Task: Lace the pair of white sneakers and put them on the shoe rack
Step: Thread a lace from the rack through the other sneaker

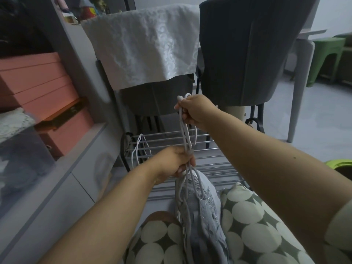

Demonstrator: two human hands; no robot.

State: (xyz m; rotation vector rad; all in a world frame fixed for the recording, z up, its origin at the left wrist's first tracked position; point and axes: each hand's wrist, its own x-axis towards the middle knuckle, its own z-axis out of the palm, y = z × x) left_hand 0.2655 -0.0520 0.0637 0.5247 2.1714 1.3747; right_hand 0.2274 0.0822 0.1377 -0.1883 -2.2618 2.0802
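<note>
A white sneaker (pixel 203 208) lies on my lap, toe pointing away from me. Its white lace (pixel 185 134) runs up from the eyelets in several strands. My left hand (pixel 172 162) grips the strands just above the shoe's toe end. My right hand (pixel 194 110) holds the upper ends of the same lace, pulled taut above the left hand. A second white lace (pixel 137 149) hangs loose over the left part of the metal shoe rack (pixel 213 164) in front of my knees. The other sneaker is not in view.
Two grey chairs stand behind the rack, the left one (pixel 152 98) draped with a white patterned cloth (pixel 144 44), the right one (pixel 243 54) bare. Pink boxes (pixel 38 86) fill a shelf at left. A green stool (pixel 323 58) and a green bowl rim (pixel 339 164) are at right.
</note>
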